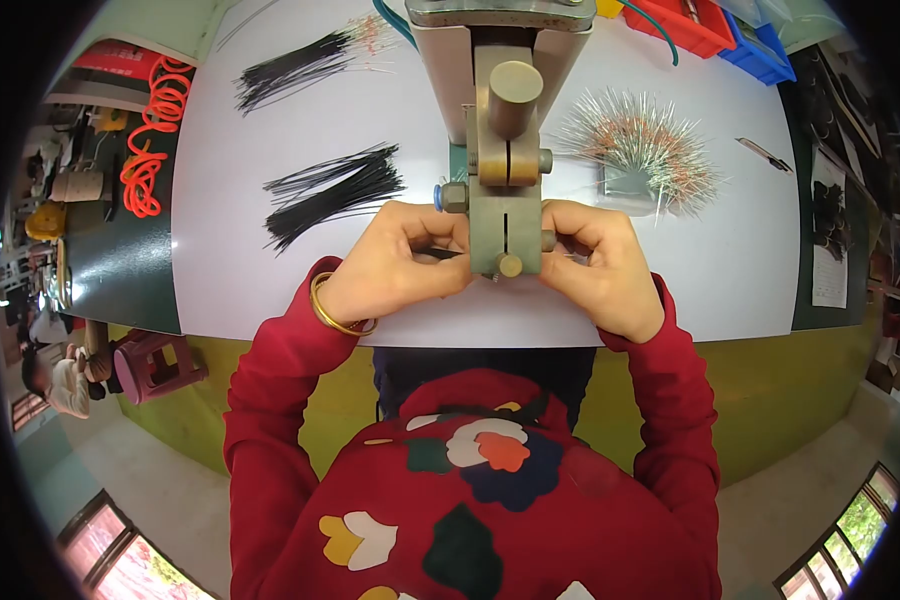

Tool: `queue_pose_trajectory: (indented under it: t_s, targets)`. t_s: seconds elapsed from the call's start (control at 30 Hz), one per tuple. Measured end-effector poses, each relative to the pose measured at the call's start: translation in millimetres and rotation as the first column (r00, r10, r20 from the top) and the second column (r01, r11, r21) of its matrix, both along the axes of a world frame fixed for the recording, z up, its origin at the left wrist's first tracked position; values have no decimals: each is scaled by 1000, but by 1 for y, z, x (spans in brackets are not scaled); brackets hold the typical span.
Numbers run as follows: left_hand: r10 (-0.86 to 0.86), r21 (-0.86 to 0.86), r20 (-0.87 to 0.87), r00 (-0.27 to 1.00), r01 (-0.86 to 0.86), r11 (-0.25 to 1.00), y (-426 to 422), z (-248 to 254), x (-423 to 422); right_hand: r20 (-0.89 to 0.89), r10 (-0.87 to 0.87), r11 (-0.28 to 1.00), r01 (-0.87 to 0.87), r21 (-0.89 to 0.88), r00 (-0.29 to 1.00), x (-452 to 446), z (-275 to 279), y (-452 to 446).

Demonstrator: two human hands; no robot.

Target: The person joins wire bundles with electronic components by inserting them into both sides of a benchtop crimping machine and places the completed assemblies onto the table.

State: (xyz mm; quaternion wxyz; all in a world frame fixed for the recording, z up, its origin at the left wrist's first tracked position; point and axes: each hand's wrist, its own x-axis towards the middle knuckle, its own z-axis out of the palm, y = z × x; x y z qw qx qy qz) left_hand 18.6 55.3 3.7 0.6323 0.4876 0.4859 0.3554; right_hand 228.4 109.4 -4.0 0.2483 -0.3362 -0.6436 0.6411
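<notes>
A metal bench press (pixel 507 190) stands in the middle of the head view and covers the spot between my two hands. My left hand (pixel 400 258), with a gold bangle at its wrist, is closed at the press's left side, its fingers pinched on a thin black piece (pixel 435 252) that looks like a wire or sleeve. My right hand (pixel 598 262) is closed at the right side of the press; what its fingertips pinch is mostly hidden. Left of the press lies a bundle of black wires (pixel 335 193). On the right, many thin silvery leads with orange parts (pixel 660 140) fan out from a clear block.
Another black wire bundle (pixel 300 70) with orange-tipped ends lies at the back left. Red (pixel 685 25) and blue (pixel 765 50) bins stand at the back right. A pen (pixel 765 155) lies near the right edge. An orange coiled hose (pixel 148 150) hangs on the left.
</notes>
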Motion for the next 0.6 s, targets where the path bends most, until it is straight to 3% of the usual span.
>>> queue_pose_trajectory:
  t_s: [0.33, 0.47, 0.5, 0.57, 0.6]
  targets:
    - [19, -37, 48, 999, -17, 999, -2, 6, 0, -59, 5, 1000, -5, 6, 998, 2, 3, -1]
    - [-23, -35, 18, 1000, 23, 999, 0, 5, -3, -85, 7, 986, 7, 165, 996, 8, 0, 2]
    - [-26, -28, 19, 999, 27, 999, 0, 3, -4, -25, -71, 922, 75, 379, 997, 15, -1, 9]
    - [-31, -33, 65, 997, 33, 999, -2, -4, -9, 36, -249, 651, 140, 746, 968, 30, -3, 24]
    - [-31, -37, 89, 996, 35, 999, -2, -6, -10, 37, -248, 648, 137, 749, 968, 35, -3, 30]
